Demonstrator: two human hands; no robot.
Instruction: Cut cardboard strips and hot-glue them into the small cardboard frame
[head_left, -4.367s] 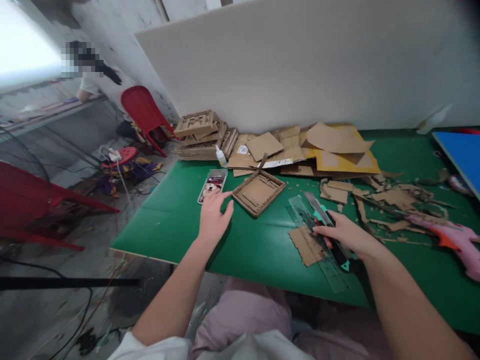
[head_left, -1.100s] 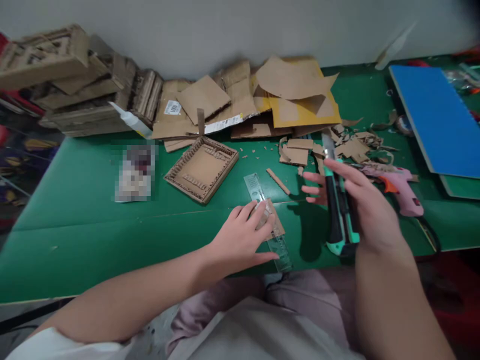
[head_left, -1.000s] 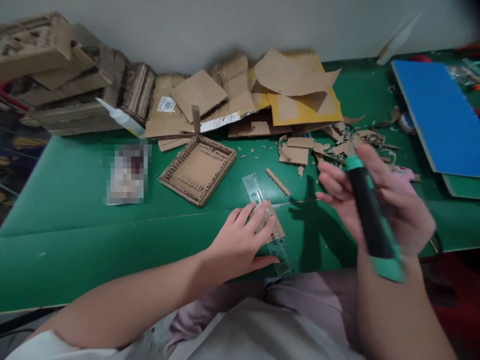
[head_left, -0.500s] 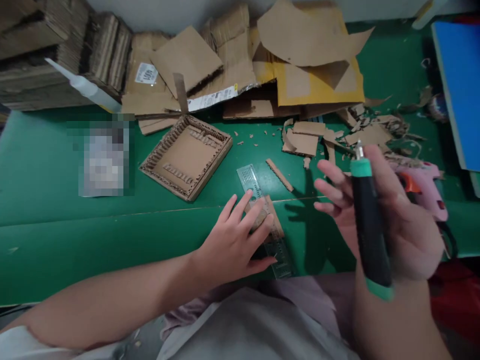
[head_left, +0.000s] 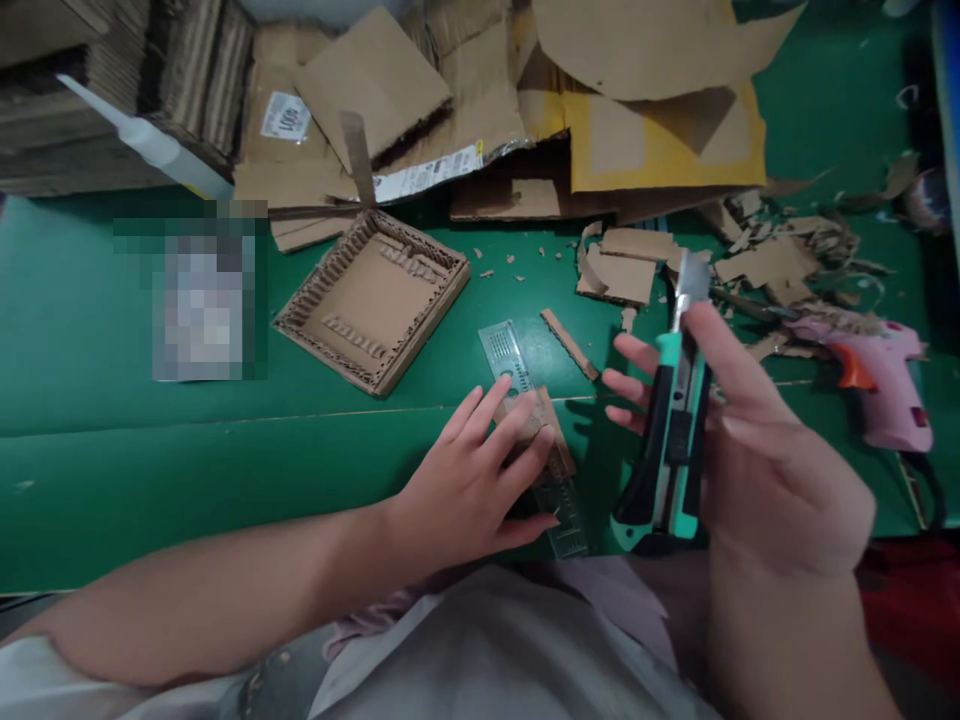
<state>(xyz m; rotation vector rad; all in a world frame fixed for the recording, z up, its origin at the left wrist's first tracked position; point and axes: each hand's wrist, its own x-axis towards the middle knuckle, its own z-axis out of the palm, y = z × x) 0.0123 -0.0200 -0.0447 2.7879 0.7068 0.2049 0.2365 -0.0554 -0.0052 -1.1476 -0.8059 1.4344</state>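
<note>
My left hand (head_left: 480, 475) lies with its fingers spread over a clear plastic ruler (head_left: 501, 347), pressing it down. Under the ruler is a small piece of cardboard (head_left: 556, 432), partly hidden by the fingers. Raised above the table, my right hand (head_left: 772, 450) holds a black and green utility knife (head_left: 679, 425) between thumb and fingers. Its metal blade points up and away from me, and the slider faces the camera. A narrow cardboard strip (head_left: 568, 343) lies just beyond the ruler. To the left sits a shallow cardboard tray (head_left: 424, 335) with corrugated walls.
Cardboard sheets (head_left: 375, 90) and a yellow envelope (head_left: 667, 150) are piled at the back. Stacked cardboard (head_left: 202, 80) and a white nozzle bottle (head_left: 154, 145) stand at back left. Scraps (head_left: 787, 260) and a pink glue gun (head_left: 889, 385) lie on the right of the green table (head_left: 90, 480).
My right hand has turned the utility knife, so its blade and slider now show, and has shifted slightly left. My left hand stays on the ruler. The view has shifted slightly.
</note>
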